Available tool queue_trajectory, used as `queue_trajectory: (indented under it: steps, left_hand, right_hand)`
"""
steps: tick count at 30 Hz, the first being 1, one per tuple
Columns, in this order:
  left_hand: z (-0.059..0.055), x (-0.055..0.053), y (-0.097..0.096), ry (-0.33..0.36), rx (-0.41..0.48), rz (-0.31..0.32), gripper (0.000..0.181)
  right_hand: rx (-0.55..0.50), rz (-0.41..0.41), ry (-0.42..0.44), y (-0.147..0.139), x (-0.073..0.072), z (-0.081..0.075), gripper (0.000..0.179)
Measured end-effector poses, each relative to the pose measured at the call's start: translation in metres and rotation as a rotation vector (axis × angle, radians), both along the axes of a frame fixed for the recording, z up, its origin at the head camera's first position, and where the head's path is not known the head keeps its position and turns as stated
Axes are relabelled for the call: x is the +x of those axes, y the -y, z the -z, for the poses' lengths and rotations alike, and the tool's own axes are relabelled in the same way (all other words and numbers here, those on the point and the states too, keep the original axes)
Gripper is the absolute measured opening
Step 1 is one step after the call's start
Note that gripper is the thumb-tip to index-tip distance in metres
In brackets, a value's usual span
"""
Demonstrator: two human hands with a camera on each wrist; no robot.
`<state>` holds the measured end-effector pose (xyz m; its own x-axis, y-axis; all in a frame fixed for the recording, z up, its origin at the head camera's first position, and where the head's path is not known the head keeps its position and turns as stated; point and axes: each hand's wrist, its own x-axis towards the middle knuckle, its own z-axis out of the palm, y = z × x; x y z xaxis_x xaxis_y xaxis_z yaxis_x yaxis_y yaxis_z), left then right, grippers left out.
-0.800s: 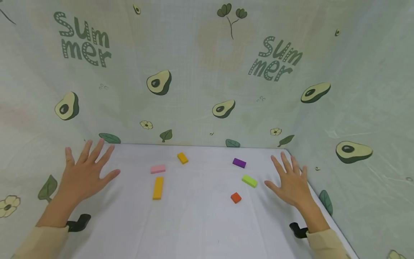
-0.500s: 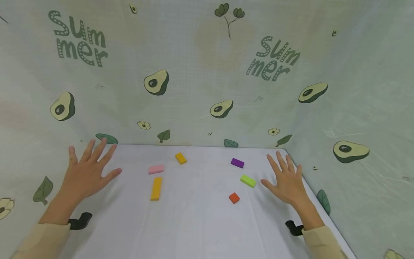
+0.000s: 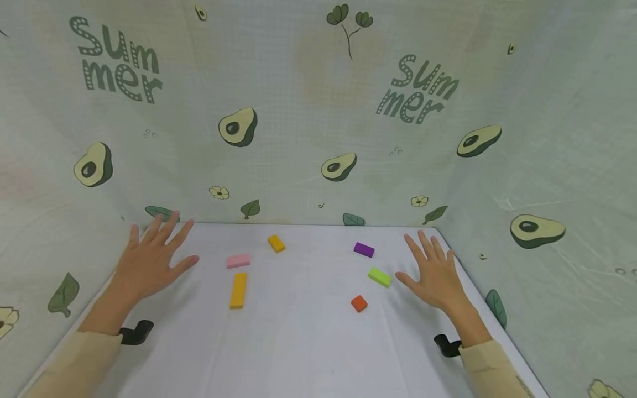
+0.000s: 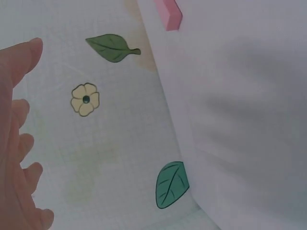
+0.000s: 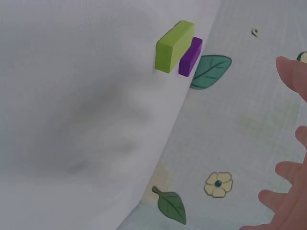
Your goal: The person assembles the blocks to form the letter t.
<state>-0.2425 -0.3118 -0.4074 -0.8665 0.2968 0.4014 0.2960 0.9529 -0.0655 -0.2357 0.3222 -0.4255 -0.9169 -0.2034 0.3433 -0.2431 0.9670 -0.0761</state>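
Observation:
My left hand point(image 3: 149, 265) is held with fingers spread over the left side of the white table, holding nothing. Nearest to it are a pink block point(image 3: 238, 261) and a longer yellow-orange block point(image 3: 238, 291), with a short yellow block point(image 3: 276, 243) farther back. On the right side my right hand point(image 3: 436, 276) is likewise spread and holds nothing. To its left lie a lime green block point(image 3: 380, 277), a purple block point(image 3: 364, 250) and a small orange-red block point(image 3: 359, 303). In the right wrist view the green block point(image 5: 173, 47) overlaps the purple one point(image 5: 191, 57).
A pale curtain point(image 3: 288, 182) printed with avocados, leaves and "summer" lettering stands along the back edge of the white table point(image 3: 308, 342) and down both sides. A black strap piece point(image 3: 136, 333) shows at the left wrist, another point(image 3: 447, 346) at the right.
The left hand has shifted to the right, toward the pink block. The right hand has drifted slightly left. The whole head view has slid a little, and the blocks lie as before.

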Motion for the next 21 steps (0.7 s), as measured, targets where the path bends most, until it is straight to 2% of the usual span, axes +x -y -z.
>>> queue_trajectory:
  steps: [7,15,21]
  left_hand:
    - [0.005,-0.007,-0.006,0.02,0.059,0.053,0.091]
    - [0.012,-0.019,-0.016,0.044,0.11,0.08,0.091]
    - [0.013,-0.026,-0.025,0.125,0.156,0.062,0.093]
  right_hand:
    - [-0.01,-0.018,0.032,0.006,-0.002,-0.001,0.098]
    - [-0.038,-0.034,0.045,0.009,-0.006,0.0,0.099]
    - [-0.064,-0.035,0.056,0.011,-0.007,0.001,0.098]
